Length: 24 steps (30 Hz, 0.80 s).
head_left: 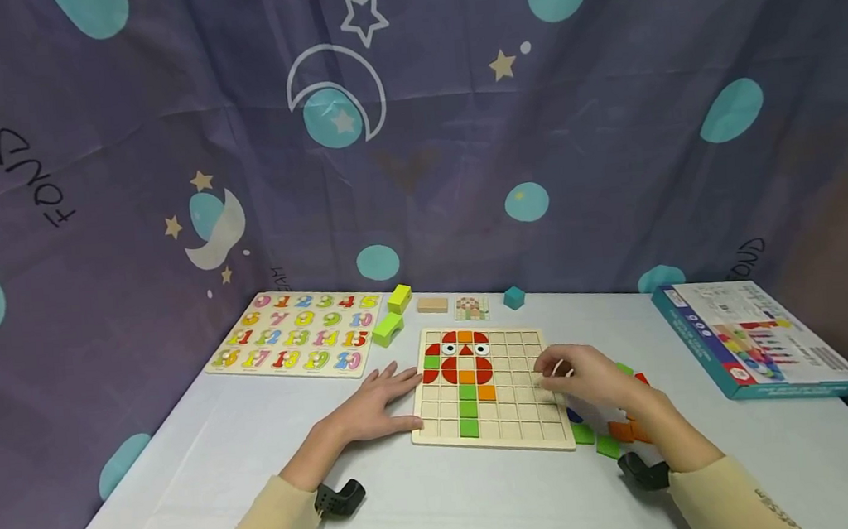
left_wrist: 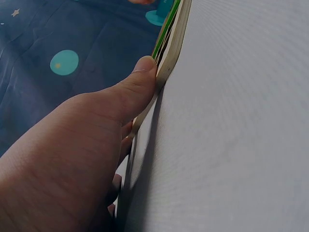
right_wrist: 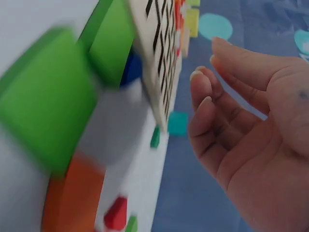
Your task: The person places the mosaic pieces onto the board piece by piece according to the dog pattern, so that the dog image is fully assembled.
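A wooden grid board [head_left: 518, 411] lies on the white table. Red rounded tiles and two eye tiles [head_left: 449, 350] fill its upper left, with a column of green tiles [head_left: 468, 408] below and an orange tile [head_left: 486, 392] beside it. My left hand [head_left: 371, 406] rests at the board's left edge, fingers spread; in the left wrist view its thumb [left_wrist: 140, 79] touches the rim. Over the board's right side hovers my right hand [head_left: 590, 376], fingers loosely bent, with nothing seen between thumb and fingertips in the right wrist view.
Loose green tiles [head_left: 608, 447] and orange tiles [head_left: 620, 432] lie right of the board, partly under my right forearm. A number puzzle [head_left: 291, 337] stands back left. Yellow-green blocks [head_left: 387, 329], a pattern card [head_left: 471, 308] and a teal block [head_left: 514, 297] sit behind. A flat box [head_left: 766, 337] lies far right.
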Available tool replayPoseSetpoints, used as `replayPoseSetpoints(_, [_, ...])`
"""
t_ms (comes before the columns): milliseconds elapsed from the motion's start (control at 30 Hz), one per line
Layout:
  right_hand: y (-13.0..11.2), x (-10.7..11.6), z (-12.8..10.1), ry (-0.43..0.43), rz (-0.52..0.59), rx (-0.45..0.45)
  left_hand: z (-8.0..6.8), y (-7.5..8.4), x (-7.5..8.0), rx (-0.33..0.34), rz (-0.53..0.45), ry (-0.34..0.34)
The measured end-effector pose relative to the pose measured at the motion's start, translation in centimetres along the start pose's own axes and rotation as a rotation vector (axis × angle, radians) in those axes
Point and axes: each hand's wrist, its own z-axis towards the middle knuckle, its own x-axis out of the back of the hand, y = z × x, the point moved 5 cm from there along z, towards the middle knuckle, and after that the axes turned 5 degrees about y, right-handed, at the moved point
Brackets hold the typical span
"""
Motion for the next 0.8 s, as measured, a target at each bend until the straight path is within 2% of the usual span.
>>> replayPoseSetpoints(433, [4.1,2.9,-4.0,0.003,-0.034,-0.149,-0.2,-0.2,-0.1,-0.007,0.000,0.004])
replayPoseSetpoints(800, [6.6,4.1,-6.8,-0.028,-0.068,-0.188,-0.1,-0.1,0.0,-0.006,-0.003,-0.008])
